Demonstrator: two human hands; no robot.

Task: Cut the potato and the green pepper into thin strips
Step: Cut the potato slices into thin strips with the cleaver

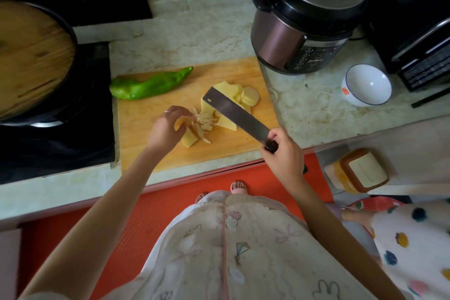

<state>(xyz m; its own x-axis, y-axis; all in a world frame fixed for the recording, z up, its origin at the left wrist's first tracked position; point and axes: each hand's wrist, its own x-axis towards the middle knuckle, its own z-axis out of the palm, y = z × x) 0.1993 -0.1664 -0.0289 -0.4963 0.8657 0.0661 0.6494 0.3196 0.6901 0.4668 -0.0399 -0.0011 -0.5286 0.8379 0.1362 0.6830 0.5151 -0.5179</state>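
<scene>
A wooden cutting board (151, 153) lies on the counter. On it a whole green pepper (148, 85) lies at the far left. Potato slices (246, 95) are fanned out at the far right, and a small heap of thin potato strips (203, 123) sits mid-board. My left hand (165, 129) pinches a few potato slices (188, 137) beside the strips. My right hand (283, 156) grips the handle of a cleaver (233, 112), whose blade is raised and tilted over the slices, pointing away to the left.
A black pan with a wooden lid (31, 56) sits on the stove at left. An electric pressure cooker (306, 22) stands just behind the board's right corner. A white bowl (367, 85) and a black oven (418, 31) are further right. A second person's dotted garment (414, 246) is at lower right.
</scene>
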